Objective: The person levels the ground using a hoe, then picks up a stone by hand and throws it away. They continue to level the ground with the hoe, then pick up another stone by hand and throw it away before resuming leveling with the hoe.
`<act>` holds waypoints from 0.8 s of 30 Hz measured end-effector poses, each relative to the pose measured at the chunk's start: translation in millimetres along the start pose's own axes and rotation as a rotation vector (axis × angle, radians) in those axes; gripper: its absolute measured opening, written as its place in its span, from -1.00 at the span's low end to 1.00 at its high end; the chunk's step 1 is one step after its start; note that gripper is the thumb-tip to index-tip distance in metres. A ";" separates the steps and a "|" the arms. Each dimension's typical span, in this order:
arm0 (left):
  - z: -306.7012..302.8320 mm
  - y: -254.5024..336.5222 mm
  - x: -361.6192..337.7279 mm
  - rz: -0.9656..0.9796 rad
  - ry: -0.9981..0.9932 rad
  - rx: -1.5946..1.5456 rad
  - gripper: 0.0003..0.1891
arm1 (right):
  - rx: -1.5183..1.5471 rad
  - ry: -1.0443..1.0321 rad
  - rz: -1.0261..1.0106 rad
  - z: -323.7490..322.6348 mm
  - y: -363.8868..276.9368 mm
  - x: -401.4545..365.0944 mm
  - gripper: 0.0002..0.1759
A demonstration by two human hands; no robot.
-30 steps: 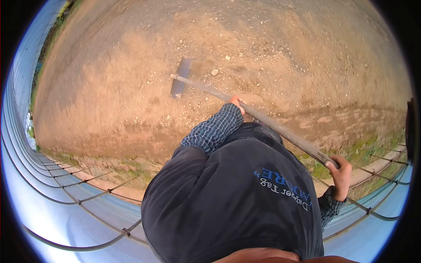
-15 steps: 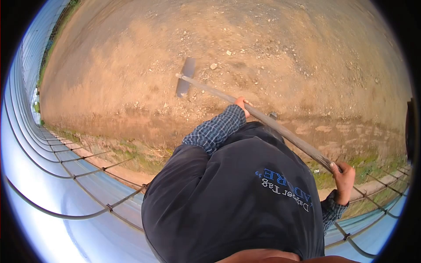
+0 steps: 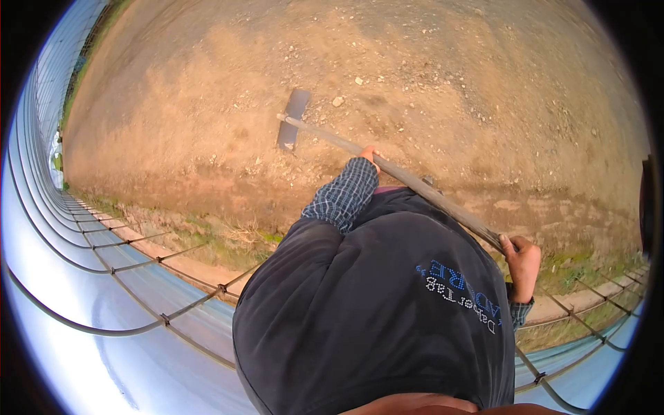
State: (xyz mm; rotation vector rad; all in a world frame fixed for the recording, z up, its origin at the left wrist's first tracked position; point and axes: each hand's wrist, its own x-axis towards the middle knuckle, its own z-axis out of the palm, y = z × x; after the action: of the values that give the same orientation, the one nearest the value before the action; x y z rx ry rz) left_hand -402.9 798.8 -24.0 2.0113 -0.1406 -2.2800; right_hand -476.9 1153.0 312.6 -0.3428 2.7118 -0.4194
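A hoe with a wide grey metal blade (image 3: pixel 295 119) and a long wooden handle (image 3: pixel 443 202) lies across the view in front of my body. Its blade rests at the dirt surface, left of centre. My left hand (image 3: pixel 371 158) is wrapped round the handle about midway along, below a checked sleeve. Near the handle's rear end, my right hand (image 3: pixel 523 261) grips the wood with the thumb along it, beside my dark jacket (image 3: pixel 366 311). The undersides of both grips are hidden.
Loose stones (image 3: pixel 338 102) and gravel are scattered over the bare brown soil (image 3: pixel 207 104). A strip of grass and weeds (image 3: pixel 256 235) runs close behind the work spot. Plastic sheeting on a metal frame (image 3: pixel 164 319) curves along the left and bottom.
Both hands and the handle's rear end have shifted a little left and forward. The blade stays almost where it was, with slight tilt. My torso has moved slightly right in view.
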 end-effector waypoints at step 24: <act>45.3 -128.4 -70.5 -0.264 -0.096 0.014 -0.78 | -0.103 0.232 0.053 -93.9 88.6 -36.2 -0.66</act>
State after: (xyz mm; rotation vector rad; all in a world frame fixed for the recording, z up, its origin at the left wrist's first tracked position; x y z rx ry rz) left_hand -440.8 935.7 33.9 2.0352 0.1096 -2.5379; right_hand -497.4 1268.3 378.0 -0.2635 2.9689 -0.3223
